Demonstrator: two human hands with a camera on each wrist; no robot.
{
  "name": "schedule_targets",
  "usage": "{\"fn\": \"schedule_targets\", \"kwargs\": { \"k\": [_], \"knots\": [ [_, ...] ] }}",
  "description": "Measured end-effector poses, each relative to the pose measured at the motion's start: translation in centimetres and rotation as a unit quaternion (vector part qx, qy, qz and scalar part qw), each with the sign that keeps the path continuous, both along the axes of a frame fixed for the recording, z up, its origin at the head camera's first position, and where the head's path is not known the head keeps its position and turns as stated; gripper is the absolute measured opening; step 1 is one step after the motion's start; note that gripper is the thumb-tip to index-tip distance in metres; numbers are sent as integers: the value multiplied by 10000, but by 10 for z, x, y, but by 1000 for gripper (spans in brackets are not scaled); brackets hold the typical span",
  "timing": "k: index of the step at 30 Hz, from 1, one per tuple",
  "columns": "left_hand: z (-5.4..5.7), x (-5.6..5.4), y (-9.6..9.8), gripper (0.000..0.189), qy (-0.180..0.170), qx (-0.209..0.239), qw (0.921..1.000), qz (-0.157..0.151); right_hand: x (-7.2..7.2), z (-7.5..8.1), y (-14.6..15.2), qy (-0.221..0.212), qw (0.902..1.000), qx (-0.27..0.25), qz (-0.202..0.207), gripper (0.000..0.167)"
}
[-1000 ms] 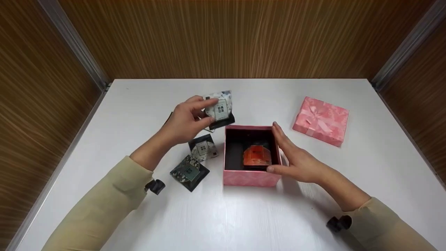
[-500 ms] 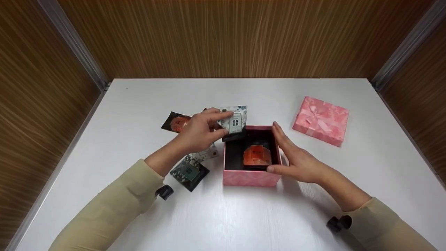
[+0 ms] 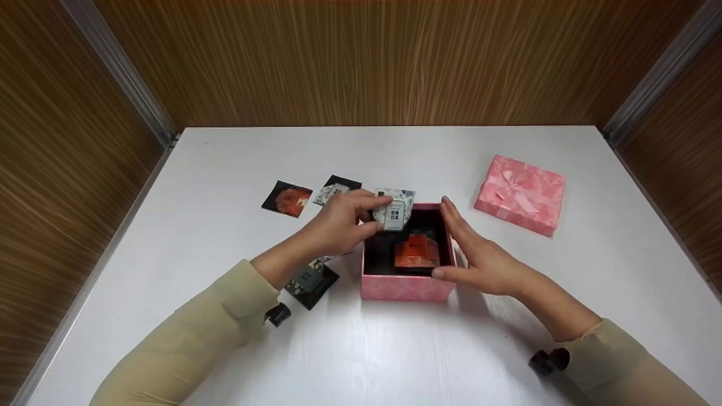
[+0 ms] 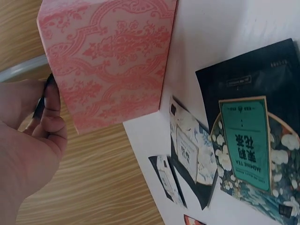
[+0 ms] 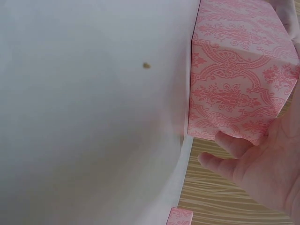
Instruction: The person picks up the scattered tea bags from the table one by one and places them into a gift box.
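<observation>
My left hand point(image 3: 350, 221) pinches a tea sachet point(image 3: 395, 211) with a white floral front between thumb and fingers. The sachet is over the back left of the pink gift box point(image 3: 407, 288), whose top is off. Inside the box, an orange tea sachet point(image 3: 416, 251) lies toward the right front. My right hand point(image 3: 489, 260) rests against the box's right side, fingers straight toward the back corner and thumb at the front corner. In the left wrist view, the patterned box wall point(image 4: 112, 61) hides most of the held sachet; only its dark edge shows by the fingers.
A dark green jasmine tea sachet point(image 4: 243, 140) lies left of the box, overlapping a white floral sachet point(image 4: 190, 150). Farther back are a red-and-black sachet point(image 3: 287, 198) and another white one point(image 3: 333, 189). The pink lid point(image 3: 520, 194) with a bow sits at the back right.
My left hand has carried the white floral sachet rightward and down, from beyond the box's back left corner to over its opening. My right hand and the box stay where they were.
</observation>
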State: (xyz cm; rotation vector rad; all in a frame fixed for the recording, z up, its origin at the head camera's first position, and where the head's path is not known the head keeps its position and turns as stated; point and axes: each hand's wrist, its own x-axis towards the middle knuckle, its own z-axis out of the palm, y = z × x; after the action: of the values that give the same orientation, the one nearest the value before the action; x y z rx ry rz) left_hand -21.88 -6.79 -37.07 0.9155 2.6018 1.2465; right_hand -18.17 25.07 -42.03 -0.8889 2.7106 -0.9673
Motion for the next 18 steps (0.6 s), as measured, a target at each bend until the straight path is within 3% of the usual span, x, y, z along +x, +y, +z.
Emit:
{"fn": "schedule_targets", "kwargs": {
  "k": [9, 18],
  "knots": [
    [-3, 1, 12, 50, -31, -192, 9998, 2, 0, 0, -1, 5, 10000, -29, 38, 113],
    [-3, 3, 17, 48, 533, -483, 9971, -245, 0, -1, 0, -23, 10000, -43, 41, 114]
  ]
}}
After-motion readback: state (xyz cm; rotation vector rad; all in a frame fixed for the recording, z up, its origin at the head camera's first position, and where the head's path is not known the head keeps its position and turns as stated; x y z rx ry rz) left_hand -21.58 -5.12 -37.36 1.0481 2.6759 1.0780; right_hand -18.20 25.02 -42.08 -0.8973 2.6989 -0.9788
